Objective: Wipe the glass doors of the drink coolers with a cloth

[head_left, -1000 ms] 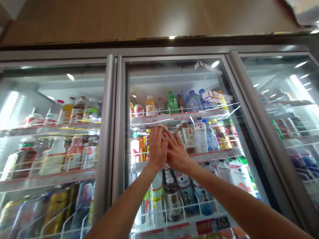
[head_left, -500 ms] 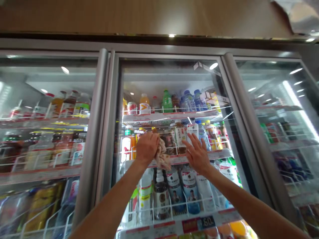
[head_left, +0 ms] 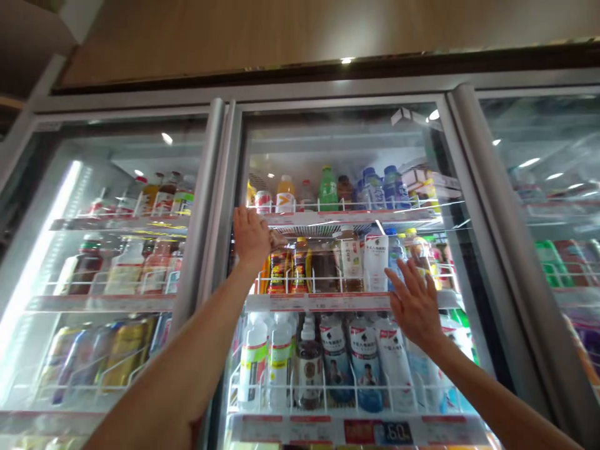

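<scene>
My left hand [head_left: 252, 237] is closed around a crumpled, pale patterned cloth [head_left: 277, 240] near the left side of the middle glass door [head_left: 328, 140]. Most of the cloth is hidden behind the fingers. On the right, my right hand [head_left: 415, 306] is held up with its fingers spread and nothing in it, in front of the middle shelf. Whether its fingertips touch the glass, I cannot tell. Behind the glass stand rows of drinks, among them a green bottle [head_left: 328, 189] and a white-labelled bottle [head_left: 376, 262].
A vertical metal handle [head_left: 213, 187] runs along the left of the middle door, and another handle [head_left: 487, 206] along its right. More glass-fronted drink shelves [head_left: 117, 304] lie at either side. A wood-coloured panel [head_left: 234, 37] spans the top.
My left hand has moved left and up across the glass with the cloth. The right hand has shifted right and slightly down in view. The camera has turned somewhat to the left.
</scene>
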`<state>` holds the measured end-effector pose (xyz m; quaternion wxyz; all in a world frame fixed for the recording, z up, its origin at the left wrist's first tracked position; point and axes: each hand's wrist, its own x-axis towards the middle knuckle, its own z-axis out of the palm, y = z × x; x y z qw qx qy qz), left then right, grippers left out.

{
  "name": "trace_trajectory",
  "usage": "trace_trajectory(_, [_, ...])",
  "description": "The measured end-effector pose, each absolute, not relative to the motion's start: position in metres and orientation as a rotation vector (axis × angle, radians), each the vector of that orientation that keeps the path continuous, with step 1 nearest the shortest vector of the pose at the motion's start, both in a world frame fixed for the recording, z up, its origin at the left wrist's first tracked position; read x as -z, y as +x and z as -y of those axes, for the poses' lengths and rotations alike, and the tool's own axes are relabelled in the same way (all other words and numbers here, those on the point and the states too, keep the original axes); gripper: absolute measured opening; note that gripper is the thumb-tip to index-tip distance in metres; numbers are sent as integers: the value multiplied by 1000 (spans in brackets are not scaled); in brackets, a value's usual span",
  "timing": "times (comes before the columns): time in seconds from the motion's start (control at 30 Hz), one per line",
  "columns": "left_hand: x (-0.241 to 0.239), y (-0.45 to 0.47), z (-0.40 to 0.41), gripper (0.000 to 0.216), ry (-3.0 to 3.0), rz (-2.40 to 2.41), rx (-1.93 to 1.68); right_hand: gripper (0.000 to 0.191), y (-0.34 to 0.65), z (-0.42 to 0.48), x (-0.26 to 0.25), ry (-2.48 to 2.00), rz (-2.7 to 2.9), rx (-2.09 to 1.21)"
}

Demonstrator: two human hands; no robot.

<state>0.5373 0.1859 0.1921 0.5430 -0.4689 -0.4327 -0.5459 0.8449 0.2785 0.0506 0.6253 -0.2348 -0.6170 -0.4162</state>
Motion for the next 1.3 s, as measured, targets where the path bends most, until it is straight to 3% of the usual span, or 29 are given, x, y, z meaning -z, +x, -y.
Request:
trace_trajectory(0.1, [-168, 591, -208, 55, -1308, 880, 1105, 48, 844, -281, -45, -514, 1391, 988])
trace_trajectory(0.2, [-161, 617, -209, 45, -1603, 583, 640, 48, 843, -281, -44, -484, 1396, 1028])
trace_trajectory(0.27, [-186, 597, -194, 32, -1513, 666, 743, 48, 844, -281, -45, -483, 1398, 1041])
trace_trajectory(0.37, [-224, 560, -176, 34, -1325, 809, 1004, 47, 843, -282, -44, -511, 1379, 1034])
trace_trajectory(0.47, [-205, 580, -191, 46, -1217, 888, 1141, 47, 840, -281, -41, -529, 1370, 1035])
trace_trajectory(0.53, [-171, 614, -208, 62, -1377, 804, 947, 47, 840, -281, -41, -527, 1371, 1039])
trace_trajectory(0.6, [-150, 633, -218, 62, -1481, 696, 767, 46, 846, -281, -44, -526, 1391, 1050])
trace_trajectory(0.7, [-171, 609, -212, 47, -1477, 715, 751, 43, 865, -286, -54, -621, 1315, 1034])
trace_trajectory(0.83, [-214, 590, -208, 48, -1191, 921, 1180, 45, 886, -299, -64, -802, 1102, 948])
trace_trajectory(1.07, [-158, 702, -236, 41, -1624, 452, 557, 43, 888, -307, -57, -679, 1105, 929])
trace_trajectory(1.2, [-207, 659, -217, 45, -1446, 691, 921, 40, 887, -304, -58, -708, 1117, 945])
trace_trajectory(1.3, [-208, 657, -219, 50, -1344, 793, 1101, 40, 886, -302, -58, -730, 1115, 949])
